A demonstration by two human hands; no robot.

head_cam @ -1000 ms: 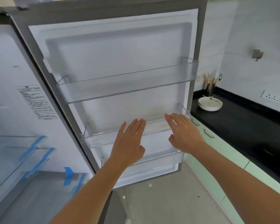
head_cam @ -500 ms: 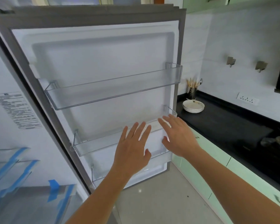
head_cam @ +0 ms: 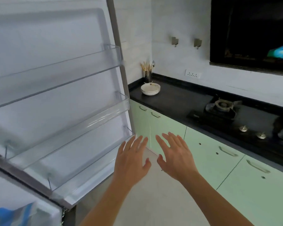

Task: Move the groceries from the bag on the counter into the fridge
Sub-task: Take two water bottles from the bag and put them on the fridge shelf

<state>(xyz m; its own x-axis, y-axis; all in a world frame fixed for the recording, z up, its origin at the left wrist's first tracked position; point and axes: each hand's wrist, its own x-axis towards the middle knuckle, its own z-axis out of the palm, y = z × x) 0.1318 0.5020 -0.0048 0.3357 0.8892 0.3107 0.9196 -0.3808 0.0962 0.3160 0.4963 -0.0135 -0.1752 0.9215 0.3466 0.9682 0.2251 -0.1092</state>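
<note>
Clear glossy plastic shelves point(head_cam: 64, 75), curved fronts, on white fridge door point(head_cam: 55, 38), left half of frame. Left hand point(head_cam: 131, 162) and right hand point(head_cam: 176, 157) lower centre, fingers point(head_cam: 174, 141) straight, spread, holding nothing. Half second earlier hands were before door shelves; now past door's right edge, over pale floor point(head_cam: 153, 201) by mint-green cabinets point(head_cam: 203, 152). Black worktop point(head_cam: 178, 101) right of centre: stacked white plates point(head_cam: 150, 89), gas stove point(head_cam: 222, 106).

I see a home kitchen, and the long black stone counter point(head_cam: 178, 101) shows it best. A black glass gas hob with metal burners point(head_cam: 222, 106) is set into it, a stack of round white plates point(head_cam: 150, 89) sits at its far end, and a steel cup of wooden utensils point(head_cam: 147, 76) stands just behind them. Mint-green cabinet doors with metal handles point(head_cam: 211, 154) run under the counter, a white wall socket point(head_cam: 193, 73) sits above it, and an open grey fridge door with clear plastic shelves point(head_cam: 47, 46) stands beside its far end
</note>
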